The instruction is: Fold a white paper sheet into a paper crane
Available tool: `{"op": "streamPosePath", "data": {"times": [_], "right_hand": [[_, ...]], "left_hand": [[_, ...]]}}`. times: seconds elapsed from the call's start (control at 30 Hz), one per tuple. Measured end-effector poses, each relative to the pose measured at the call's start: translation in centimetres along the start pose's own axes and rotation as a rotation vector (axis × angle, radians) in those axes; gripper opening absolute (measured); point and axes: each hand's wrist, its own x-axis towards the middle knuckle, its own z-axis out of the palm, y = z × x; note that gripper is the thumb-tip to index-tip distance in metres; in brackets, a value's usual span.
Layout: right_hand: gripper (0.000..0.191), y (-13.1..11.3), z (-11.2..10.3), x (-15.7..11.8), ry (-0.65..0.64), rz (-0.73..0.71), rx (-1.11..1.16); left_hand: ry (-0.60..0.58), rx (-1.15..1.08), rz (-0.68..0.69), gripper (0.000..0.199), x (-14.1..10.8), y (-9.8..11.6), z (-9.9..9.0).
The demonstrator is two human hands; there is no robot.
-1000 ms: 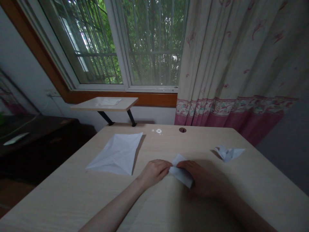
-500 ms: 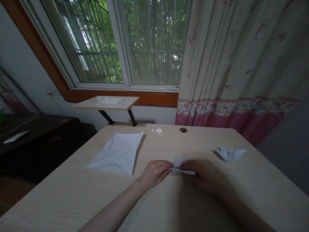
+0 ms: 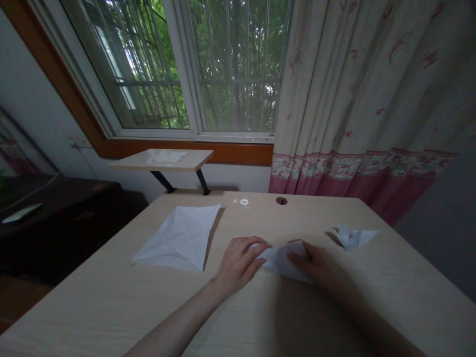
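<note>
Both hands are at a piece of folded white paper (image 3: 288, 263) near the middle of the counter (image 3: 223, 317), and the step underway looks like shaping it by folding. The right hand (image 3: 314, 263) is clamped on the paper's right part, its thumb laid over the face and its fingers at the far edge and behind. The left hand (image 3: 241, 260) is at the narrower left end, its thumb and forefinger a little apart with white paper showing between them; whether they pinch it or only steady it, I cannot tell. The paper stretches from one hand to the other, its wider part tilted up towards the person; whether its lower edge rests on the counter is hard to make out, and blur hides the creases. To the left of the hands, well apart from them, lies an opened-out white sheet (image 3: 182, 240) with crease lines across it. On the right, beyond the right hand, sits a small folded paper figure (image 3: 353, 239) with pointed ends. The next move, as I judge it, calls for the left hand to keep that end steady while the right hand lines up the layers and presses a crease flat.
</note>
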Motion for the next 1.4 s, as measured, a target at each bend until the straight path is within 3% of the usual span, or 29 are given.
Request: {"op": "streamPosePath", "data": {"times": [0.17,0.37,0.5,0.6,0.67,0.77,0.97,1.4], "right_hand": [[0.034,0.4,0.2,0.5,-0.048,0.164,0.335],[0.041,0.7,0.1,0.7,-0.030,0.209,0.355],[0.045,1.9,0.4,0.7,0.076,0.083,0.240],[0.043,3.0,0.6,0.7,0.283,-0.158,-0.070],[0.039,3.3,0.6,0.6,0.352,-0.356,-0.298],[0.036,2.9,0.7,0.4,0.305,-0.489,-0.499],[0.035,1.7,1.3,0.0,0.143,-0.558,-0.545],[0.037,1.2,1.9,-0.1,-0.050,-0.510,-0.542]], "left_hand": [[-0.011,-0.021,0.075,0.030,-0.1,-0.2,-0.1],[-0.055,0.001,0.065,0.028,-0.1,-0.5,0.2],[-0.069,0.014,0.037,0.029,0.0,-0.6,0.4],[-0.063,0.016,0.010,0.030,0.1,-0.8,0.6],[-0.056,0.010,-0.015,0.031,0.1,-1.0,0.7],[-0.062,0.006,-0.044,0.030,0.0,-1.3,1.0],[-0.152,0.021,-0.081,0.029,-0.3,-1.4,1.4],[-0.202,0.012,-0.106,0.024,-0.4,-1.4,1.5]]}}
